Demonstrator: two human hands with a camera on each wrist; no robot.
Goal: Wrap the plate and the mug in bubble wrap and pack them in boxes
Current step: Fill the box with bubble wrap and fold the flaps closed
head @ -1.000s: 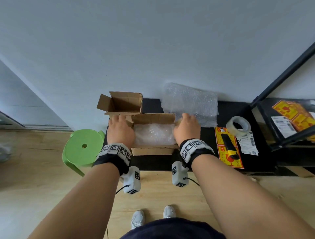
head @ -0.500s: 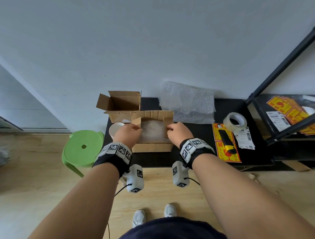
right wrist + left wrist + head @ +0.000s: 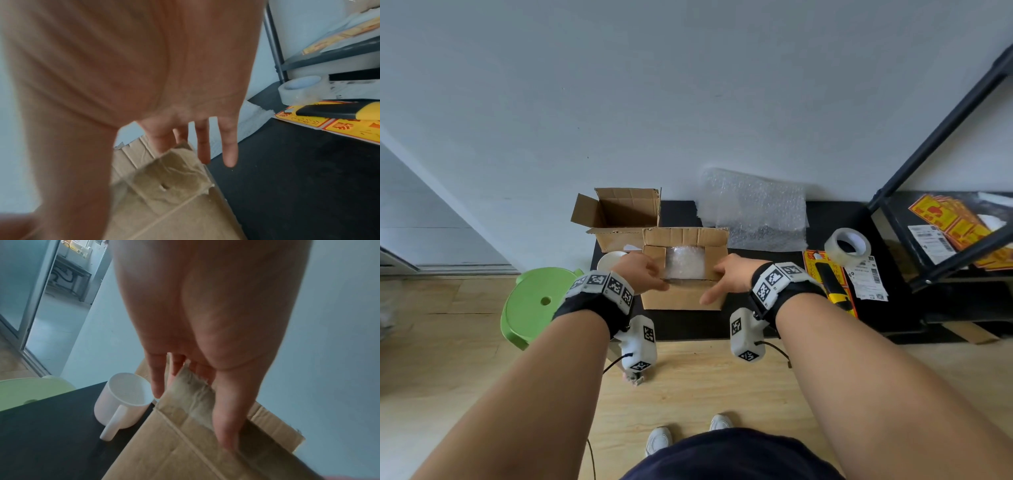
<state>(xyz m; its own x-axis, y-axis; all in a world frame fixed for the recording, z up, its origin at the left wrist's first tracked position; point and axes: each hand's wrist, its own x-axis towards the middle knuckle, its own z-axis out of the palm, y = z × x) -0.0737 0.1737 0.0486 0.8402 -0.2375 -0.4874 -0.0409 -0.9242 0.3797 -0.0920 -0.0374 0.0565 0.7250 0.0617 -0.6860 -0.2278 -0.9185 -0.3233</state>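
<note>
Boxes (image 3: 681,299) rest on black table (image 3: 688,325) against pale wall (image 3: 688,85).

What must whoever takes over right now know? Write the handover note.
Left hand: open, fingers flat on the near box's left flap. Right hand: open, on its right flap.
A bubble-wrapped bundle, presumably the plate, lies inside; side flaps folded in.
To do: close and tape it with the tape roll; wrap the bare mug with the bubble wrap sheet; pack it in the open far box.
</note>
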